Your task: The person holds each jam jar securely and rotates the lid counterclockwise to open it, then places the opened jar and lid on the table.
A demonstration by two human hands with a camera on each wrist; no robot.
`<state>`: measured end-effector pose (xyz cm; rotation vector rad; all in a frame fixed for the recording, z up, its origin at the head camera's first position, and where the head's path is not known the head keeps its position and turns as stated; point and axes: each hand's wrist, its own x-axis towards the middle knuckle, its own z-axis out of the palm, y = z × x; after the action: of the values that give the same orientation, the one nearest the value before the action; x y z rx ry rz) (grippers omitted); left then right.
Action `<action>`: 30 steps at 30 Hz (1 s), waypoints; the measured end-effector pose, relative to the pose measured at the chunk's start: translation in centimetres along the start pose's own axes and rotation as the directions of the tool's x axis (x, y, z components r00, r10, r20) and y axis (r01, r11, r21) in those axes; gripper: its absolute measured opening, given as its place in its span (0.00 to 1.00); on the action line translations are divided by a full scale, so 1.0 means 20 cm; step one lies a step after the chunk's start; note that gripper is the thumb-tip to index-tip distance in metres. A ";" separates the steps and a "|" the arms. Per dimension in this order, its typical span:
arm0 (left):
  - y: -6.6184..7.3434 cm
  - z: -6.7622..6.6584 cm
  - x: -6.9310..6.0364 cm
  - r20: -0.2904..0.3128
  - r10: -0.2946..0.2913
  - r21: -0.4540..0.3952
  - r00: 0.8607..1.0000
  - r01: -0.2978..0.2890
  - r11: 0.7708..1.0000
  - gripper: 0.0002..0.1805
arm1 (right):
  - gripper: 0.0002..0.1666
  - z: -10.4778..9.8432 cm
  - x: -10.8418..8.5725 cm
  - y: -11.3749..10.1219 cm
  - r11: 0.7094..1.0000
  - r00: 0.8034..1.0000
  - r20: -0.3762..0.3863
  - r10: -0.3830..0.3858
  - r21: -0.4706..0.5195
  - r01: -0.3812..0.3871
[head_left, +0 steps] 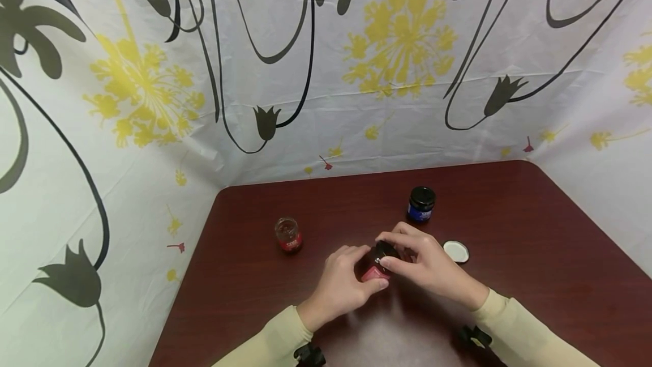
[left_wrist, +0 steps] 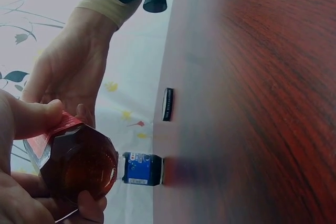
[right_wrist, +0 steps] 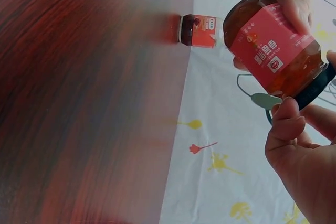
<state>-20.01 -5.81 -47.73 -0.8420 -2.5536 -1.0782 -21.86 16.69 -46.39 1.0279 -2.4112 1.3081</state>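
Observation:
Between both hands is a glass jar [head_left: 375,274] with a red label and dark amber contents, tilted and held above the table. My left hand [head_left: 340,283] grips its body, thumb on one side and fingers on the other. The right hand [head_left: 427,262] grips the dark lid [right_wrist: 317,86], with the thumb and fingertips at its rim. In the right wrist view the lid sits on the jar's mouth. The left wrist view looks at the jar's base [left_wrist: 81,163], partly covered by fingers.
A lidless glass jar [head_left: 288,235] with a red label and dark contents stands to the left. Behind the right hand stands a blue-labelled jar [head_left: 421,204] with a black lid. A loose lid [head_left: 455,252] lies pale side up. Patterned cloth [head_left: 326,72] surrounds the brown table [head_left: 244,276].

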 end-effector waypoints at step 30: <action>-0.01 -0.01 0.00 -0.007 0.084 -0.001 0.996 -0.084 0.996 0.27 | 0.22 0.00 -0.01 -0.01 1.000 1.000 0.009 -0.030 0.009 0.030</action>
<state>-20.12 -6.00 -47.76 -0.9353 -2.4876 -1.0557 -21.61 16.72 -46.45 1.0705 -2.3888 1.3086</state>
